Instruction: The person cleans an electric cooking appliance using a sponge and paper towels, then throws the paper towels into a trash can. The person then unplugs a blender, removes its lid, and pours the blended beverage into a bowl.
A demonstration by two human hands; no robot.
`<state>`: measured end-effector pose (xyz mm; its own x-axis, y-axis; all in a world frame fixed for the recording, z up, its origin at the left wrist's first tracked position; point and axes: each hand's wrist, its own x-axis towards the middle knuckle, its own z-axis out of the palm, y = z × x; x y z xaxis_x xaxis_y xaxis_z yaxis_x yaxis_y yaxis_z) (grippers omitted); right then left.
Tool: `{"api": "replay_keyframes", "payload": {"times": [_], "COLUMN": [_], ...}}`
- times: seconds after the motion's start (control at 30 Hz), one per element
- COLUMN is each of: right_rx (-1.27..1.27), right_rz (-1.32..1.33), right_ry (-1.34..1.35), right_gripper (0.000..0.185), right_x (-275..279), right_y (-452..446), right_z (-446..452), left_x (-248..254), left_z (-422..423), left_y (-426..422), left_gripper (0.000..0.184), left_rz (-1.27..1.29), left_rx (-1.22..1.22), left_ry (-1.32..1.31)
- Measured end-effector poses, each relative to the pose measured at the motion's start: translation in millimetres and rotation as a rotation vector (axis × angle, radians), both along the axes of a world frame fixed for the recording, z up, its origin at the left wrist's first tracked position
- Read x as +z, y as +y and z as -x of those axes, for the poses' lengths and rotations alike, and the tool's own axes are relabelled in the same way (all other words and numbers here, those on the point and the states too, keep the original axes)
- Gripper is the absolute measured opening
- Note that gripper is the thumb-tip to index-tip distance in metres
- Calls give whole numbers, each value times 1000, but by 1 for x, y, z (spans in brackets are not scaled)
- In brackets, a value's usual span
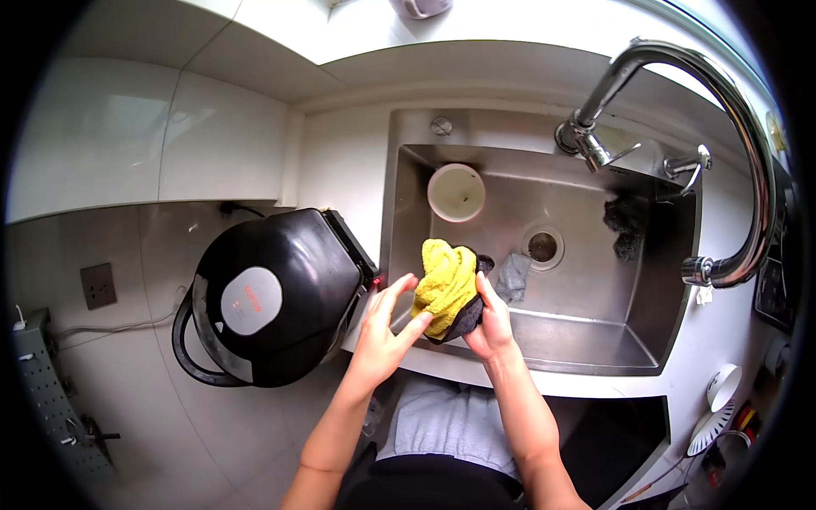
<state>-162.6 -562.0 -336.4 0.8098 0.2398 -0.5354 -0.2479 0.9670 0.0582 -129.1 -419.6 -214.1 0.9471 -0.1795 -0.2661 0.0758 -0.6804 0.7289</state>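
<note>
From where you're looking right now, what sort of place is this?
Most likely a kitchen: there's a steel sink, a tall curved faucet, and a white bowl at the right.

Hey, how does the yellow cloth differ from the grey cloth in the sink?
The yellow cloth shows black parts; the grey cloth looks all grey. The yellow cloth is held in your right hand, while the grey cloth lies in the sink. Both look crumpled.
</note>
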Motion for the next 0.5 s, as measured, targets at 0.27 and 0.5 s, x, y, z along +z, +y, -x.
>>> {"api": "replay_keyframes", "payload": {"times": [0.27,0.5], "right_rx": [185,477], "right_rz": [803,1688], "right_ry": [-207,-730], "right_gripper": [44,85], "right_x": [0,14], "right_y": [-54,-39], "right_z": [11,30], "left_x": [-26,-30], "left_z": [11,17], "left_y": [-8,-25], "left_gripper": [9,7], "left_rz": [353,490], "left_rx": [317,272], "left_ry": [138,406]}}
